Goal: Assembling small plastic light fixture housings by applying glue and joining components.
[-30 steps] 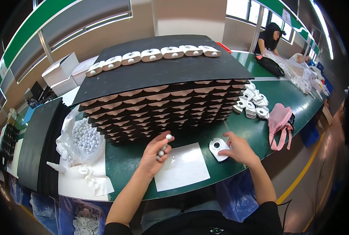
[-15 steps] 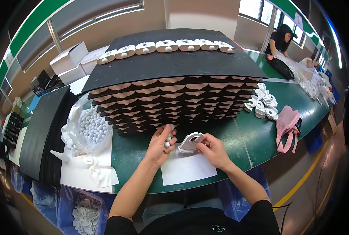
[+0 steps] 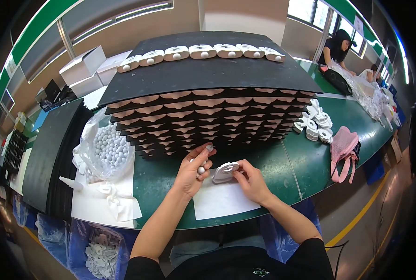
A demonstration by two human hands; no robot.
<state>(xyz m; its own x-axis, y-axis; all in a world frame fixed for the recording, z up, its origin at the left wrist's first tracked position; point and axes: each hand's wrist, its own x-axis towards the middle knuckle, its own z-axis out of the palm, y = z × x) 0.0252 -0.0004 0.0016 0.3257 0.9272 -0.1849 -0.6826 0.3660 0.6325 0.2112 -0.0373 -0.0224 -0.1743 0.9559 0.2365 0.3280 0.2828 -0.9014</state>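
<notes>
My left hand (image 3: 193, 173) is closed around a few small white balls (image 3: 201, 170). One more ball is pinched at its fingertips. In my right hand (image 3: 253, 181) is a flat white plastic part (image 3: 225, 172) with a round opening, gripped between thumb and fingers and tilted over a white paper sheet (image 3: 224, 203). Ball and part are apart. Behind both hands rises a tall stack of black boards (image 3: 208, 112) with rows of pale pieces between the layers. A row of white parts (image 3: 202, 52), each with a ball at its front, lies on the top board.
A plastic bag of white balls (image 3: 110, 151) and a white nozzle bottle (image 3: 71, 183) are on the left. More white parts (image 3: 317, 121) and a pink mesh bag (image 3: 343, 151) lie right on the green table (image 3: 282, 172). A co-worker (image 3: 336, 51) sits at far right.
The left fingertips have lifted slightly with the pinched ball. My right hand has turned the white part and shifted a little to the left.
</notes>
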